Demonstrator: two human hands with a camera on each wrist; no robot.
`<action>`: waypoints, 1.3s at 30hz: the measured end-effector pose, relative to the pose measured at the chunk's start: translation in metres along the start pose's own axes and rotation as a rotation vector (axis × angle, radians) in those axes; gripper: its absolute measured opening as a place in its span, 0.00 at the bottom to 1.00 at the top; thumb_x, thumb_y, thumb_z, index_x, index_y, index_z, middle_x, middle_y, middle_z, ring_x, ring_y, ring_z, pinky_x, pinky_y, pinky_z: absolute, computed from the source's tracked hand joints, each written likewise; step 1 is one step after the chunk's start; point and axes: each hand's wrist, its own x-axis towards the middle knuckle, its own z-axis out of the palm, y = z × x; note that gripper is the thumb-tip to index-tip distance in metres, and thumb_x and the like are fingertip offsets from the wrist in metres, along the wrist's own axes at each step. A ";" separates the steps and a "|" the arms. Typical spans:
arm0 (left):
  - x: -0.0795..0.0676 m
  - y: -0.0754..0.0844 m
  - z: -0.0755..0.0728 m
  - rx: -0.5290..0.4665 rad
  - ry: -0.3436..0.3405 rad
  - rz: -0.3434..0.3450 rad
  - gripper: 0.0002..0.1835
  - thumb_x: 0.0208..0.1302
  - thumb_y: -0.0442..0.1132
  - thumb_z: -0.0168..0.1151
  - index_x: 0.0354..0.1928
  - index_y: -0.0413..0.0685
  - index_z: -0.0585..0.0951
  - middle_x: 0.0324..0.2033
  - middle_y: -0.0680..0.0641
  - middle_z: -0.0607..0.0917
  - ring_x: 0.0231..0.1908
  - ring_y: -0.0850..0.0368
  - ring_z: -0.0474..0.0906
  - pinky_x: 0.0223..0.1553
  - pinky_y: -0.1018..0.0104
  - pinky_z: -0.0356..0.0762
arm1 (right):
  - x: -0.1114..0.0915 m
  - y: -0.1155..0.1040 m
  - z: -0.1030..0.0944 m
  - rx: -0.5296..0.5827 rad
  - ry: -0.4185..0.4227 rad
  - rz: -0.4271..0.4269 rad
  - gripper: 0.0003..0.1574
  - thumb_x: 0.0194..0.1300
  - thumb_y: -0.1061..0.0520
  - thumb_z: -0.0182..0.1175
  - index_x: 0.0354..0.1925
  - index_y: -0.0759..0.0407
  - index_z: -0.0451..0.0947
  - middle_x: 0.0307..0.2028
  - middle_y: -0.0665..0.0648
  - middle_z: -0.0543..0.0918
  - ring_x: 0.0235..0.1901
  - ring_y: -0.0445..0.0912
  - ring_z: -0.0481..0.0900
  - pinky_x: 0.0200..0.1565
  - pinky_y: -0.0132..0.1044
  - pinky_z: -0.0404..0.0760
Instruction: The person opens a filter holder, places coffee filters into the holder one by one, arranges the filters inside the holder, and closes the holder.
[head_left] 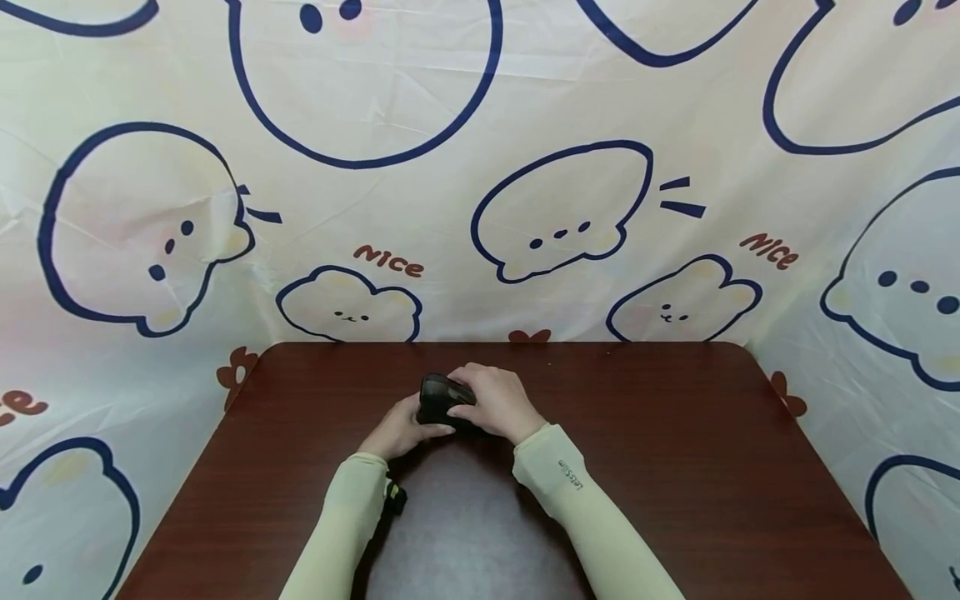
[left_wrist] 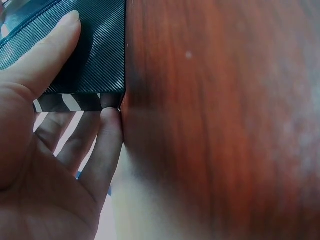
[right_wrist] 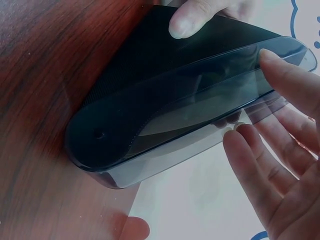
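A black box [head_left: 435,402] with finely ribbed sides stands over the far middle of the table. Its smoky see-through lid [right_wrist: 200,107] has a rounded end and shows in the right wrist view. My left hand [head_left: 397,429] grips the box at its left side, thumb lying across the ribbed face [left_wrist: 97,55] and fingertips against the narrow edge. From the right, my right hand [head_left: 501,402] holds the clear lid between thumb and fingers. What the box holds, if anything, cannot be made out.
The dark red-brown wooden table [head_left: 660,467] has rounded far corners. Behind and beside it hangs a pale cloth [head_left: 442,208] with blue cartoon outlines. A small black and yellow device [head_left: 395,497] sits at the left wrist.
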 end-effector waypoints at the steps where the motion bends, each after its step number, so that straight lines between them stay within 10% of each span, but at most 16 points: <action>1: 0.000 0.000 0.000 -0.001 -0.001 -0.002 0.32 0.62 0.47 0.76 0.68 0.54 0.78 0.65 0.46 0.81 0.67 0.44 0.75 0.66 0.38 0.72 | 0.000 0.000 0.000 0.001 0.002 0.000 0.29 0.61 0.45 0.77 0.59 0.49 0.84 0.50 0.48 0.88 0.42 0.43 0.84 0.44 0.40 0.82; 24: -0.001 0.000 0.003 0.059 0.005 0.009 0.39 0.62 0.45 0.77 0.73 0.48 0.71 0.67 0.40 0.79 0.68 0.40 0.74 0.67 0.39 0.71 | -0.008 0.008 0.008 0.029 -0.007 0.011 0.37 0.63 0.42 0.74 0.68 0.47 0.78 0.55 0.50 0.85 0.46 0.44 0.84 0.46 0.42 0.83; 30: -0.013 -0.001 -0.012 0.014 -0.021 0.040 0.50 0.64 0.46 0.75 0.81 0.49 0.55 0.75 0.38 0.67 0.73 0.37 0.66 0.70 0.35 0.66 | -0.017 0.016 -0.002 0.063 0.032 0.020 0.46 0.64 0.34 0.71 0.75 0.43 0.70 0.59 0.49 0.81 0.30 0.38 0.79 0.37 0.35 0.80; 39: -0.040 -0.009 -0.060 0.416 0.216 0.067 0.58 0.68 0.54 0.70 0.84 0.62 0.38 0.81 0.39 0.55 0.77 0.34 0.56 0.70 0.30 0.62 | -0.045 0.052 -0.042 -0.057 0.168 0.050 0.46 0.67 0.35 0.69 0.77 0.38 0.65 0.62 0.51 0.80 0.49 0.48 0.85 0.42 0.46 0.85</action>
